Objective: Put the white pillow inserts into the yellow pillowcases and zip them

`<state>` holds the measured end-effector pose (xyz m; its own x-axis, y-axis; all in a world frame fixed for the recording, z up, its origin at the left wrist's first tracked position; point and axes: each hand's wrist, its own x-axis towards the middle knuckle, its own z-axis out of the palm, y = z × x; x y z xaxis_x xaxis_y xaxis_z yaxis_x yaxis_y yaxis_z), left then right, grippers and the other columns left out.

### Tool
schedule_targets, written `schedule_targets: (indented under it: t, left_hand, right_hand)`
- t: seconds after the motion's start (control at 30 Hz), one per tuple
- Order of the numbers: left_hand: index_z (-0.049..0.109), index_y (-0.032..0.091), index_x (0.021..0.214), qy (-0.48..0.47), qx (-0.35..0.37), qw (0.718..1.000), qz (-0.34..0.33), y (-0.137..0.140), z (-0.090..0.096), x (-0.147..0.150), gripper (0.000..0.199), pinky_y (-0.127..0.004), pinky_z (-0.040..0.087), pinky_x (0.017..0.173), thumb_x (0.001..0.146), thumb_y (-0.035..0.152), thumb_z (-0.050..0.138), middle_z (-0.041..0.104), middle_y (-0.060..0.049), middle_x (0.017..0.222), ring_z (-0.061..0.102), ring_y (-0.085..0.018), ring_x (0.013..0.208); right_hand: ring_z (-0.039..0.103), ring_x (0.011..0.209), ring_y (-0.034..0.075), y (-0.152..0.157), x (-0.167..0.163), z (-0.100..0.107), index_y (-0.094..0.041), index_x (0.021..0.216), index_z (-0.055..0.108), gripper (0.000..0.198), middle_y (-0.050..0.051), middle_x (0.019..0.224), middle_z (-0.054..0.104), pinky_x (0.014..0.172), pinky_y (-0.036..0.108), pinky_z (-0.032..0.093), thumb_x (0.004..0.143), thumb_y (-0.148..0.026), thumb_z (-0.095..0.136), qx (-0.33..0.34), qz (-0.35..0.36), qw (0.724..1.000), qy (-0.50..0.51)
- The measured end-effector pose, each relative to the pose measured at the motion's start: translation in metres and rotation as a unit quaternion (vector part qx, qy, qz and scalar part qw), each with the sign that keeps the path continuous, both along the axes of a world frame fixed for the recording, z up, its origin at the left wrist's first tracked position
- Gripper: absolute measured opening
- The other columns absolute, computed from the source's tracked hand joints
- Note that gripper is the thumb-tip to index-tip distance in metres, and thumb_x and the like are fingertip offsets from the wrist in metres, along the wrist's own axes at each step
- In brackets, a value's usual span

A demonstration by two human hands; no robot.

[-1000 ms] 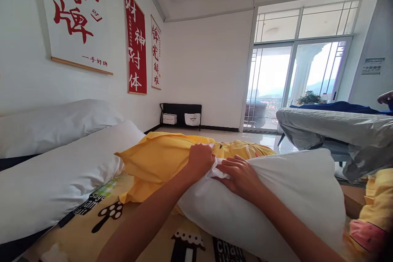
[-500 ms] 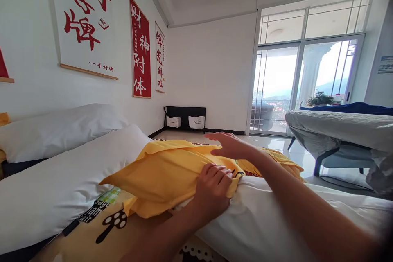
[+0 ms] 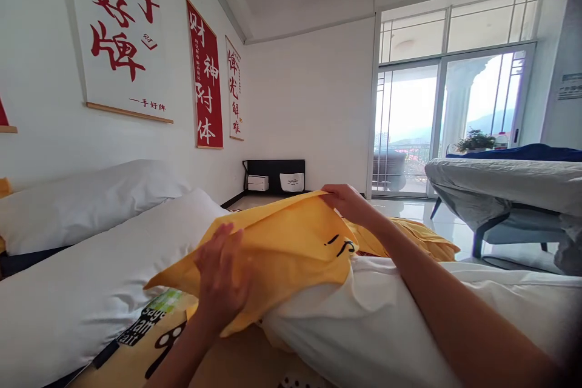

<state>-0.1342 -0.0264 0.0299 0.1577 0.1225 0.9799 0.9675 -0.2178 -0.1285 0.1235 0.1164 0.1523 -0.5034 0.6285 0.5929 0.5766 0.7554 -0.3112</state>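
A yellow pillowcase [image 3: 291,242] with black stitched or printed marks covers the far end of a white pillow [image 3: 377,297]. My right hand [image 3: 348,200] pinches its upper far edge and holds that edge raised. Over the left part of the cloth is my left hand [image 3: 222,270], fingers apart and slightly blurred; whether it touches the cloth I cannot tell. One pointed corner of the pillowcase reaches left toward another white pillow [image 3: 118,254]. Beneath lies a beige printed sheet [image 3: 131,357] with lettering and dark shapes.
More yellow cloth [image 3: 409,239] lies beyond the white pillow. Another white pillow [image 3: 91,200] rests along the wall at left. To the right stand a covered table [image 3: 500,185] and a chair [image 3: 518,236]. A black rack [image 3: 273,170] sits on the floor by the far wall.
My left hand has moved left from the near edge of the pillowcase and spread its fingers. My right hand has closed on the far edge and lifted it, uncovering the black marks.
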Motion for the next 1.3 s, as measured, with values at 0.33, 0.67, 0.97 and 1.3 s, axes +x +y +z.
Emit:
schedule_targets:
  t: [0.33,0.67,0.97,1.3]
  left_hand:
    - [0.061,0.019,0.087,-0.018,-0.088,0.99,0.112,0.036,-0.014,-0.098,0.027,-0.033,0.039,0.073,0.096,0.029,0.036,0.066,-0.006,0.077,0.06,-0.021,0.076]
    - [0.066,0.022,0.091,-0.024,0.014,0.986,0.164,0.033,0.058,-0.067,0.024,-0.04,0.029,0.084,0.096,0.025,0.042,0.071,-0.003,0.085,0.061,-0.021,0.084]
    - [0.065,0.018,0.085,0.072,0.138,0.975,0.16,0.015,0.075,-0.067,0.017,-0.024,0.033,0.051,0.09,0.012,0.049,0.055,-0.001,0.067,0.052,-0.014,0.062]
    - [0.065,0.021,0.089,0.144,-0.06,0.964,0.217,-0.008,0.096,-0.068,0.024,-0.026,0.033,0.053,0.094,0.021,0.042,0.058,-0.003,0.074,0.055,-0.017,0.071]
  right_hand:
    - [0.041,0.054,0.011,-0.026,0.052,0.0,-0.02,0.063,0.049,0.04,-0.004,0.057,0.042,0.049,0.025,0.031,0.067,-0.058,0.063,-0.158,0.102,0.95,0.248]
    - [0.052,0.064,0.016,-0.046,0.078,-0.027,-0.022,0.072,0.055,0.04,0.001,0.07,0.062,0.061,0.027,0.038,0.092,-0.048,0.032,-0.016,-0.028,0.996,-0.082]
    - [0.047,0.047,0.016,-0.055,0.124,-0.025,-0.025,0.079,0.059,0.033,0.002,0.056,0.059,0.051,0.028,0.03,0.091,-0.043,0.034,0.213,-0.187,0.958,-0.03]
    - [0.048,0.049,0.016,-0.071,0.094,-0.03,-0.026,0.073,0.056,0.029,0.0,0.058,0.061,0.051,0.026,0.023,0.09,-0.039,0.035,0.181,-0.177,0.96,-0.123]
